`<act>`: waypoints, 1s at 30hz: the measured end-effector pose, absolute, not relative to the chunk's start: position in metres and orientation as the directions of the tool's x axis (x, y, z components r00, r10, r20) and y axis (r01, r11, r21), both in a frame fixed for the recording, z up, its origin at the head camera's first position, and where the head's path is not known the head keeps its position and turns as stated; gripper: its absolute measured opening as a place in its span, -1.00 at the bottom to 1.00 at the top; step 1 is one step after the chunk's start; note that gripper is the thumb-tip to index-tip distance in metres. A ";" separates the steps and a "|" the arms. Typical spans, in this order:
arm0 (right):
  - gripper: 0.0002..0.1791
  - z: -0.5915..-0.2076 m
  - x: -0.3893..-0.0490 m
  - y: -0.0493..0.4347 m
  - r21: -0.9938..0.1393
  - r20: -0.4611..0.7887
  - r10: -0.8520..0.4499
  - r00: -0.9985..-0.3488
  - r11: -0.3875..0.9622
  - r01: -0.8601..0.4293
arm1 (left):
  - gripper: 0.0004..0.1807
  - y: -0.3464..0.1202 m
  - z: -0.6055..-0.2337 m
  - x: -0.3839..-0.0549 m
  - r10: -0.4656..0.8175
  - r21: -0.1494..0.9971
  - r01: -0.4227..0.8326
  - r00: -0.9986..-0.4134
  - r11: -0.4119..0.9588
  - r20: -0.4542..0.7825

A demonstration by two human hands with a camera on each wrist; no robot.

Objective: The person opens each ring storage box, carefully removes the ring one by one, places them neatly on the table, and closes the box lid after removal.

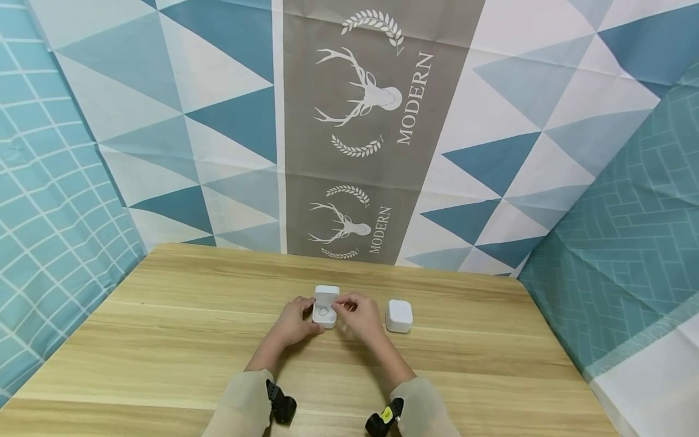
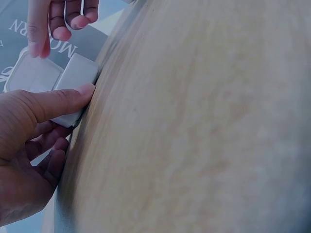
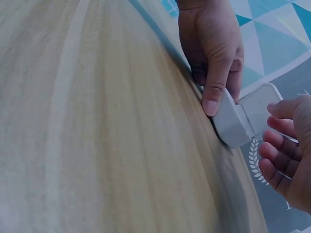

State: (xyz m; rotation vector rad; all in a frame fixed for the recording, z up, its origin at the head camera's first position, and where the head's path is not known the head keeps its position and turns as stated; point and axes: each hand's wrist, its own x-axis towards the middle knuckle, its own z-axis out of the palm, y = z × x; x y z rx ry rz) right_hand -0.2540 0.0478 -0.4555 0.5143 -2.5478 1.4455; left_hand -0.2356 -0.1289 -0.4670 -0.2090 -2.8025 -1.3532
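The left hand [image 2: 14, 126] grips a small white box [image 2: 77, 75], its thumb [image 2: 68, 100] lying across the base. The lid [image 2: 35, 73] stands open. The right hand [image 2: 58, 19] hangs above, fingers pointing down. A wooden table [image 2: 194, 116] borders a grey backdrop [image 2: 95, 41].

White round-cornered box [image 1: 326, 307], lid [image 1: 327, 292] raised, thin ring [image 1: 323, 311] seated inside, resting on the wooden tabletop [image 1: 480, 370]

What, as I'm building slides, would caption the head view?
Left hand grips an open white rounded-square box; right hand beside it.
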 end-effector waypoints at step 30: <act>-0.87 -0.465 -0.251 0.036 -0.744 0.242 -0.214 -0.946 0.585 -0.323 | -0.24 -0.128 -0.468 -0.235 0.111 0.777 0.130 -0.991 0.616 0.077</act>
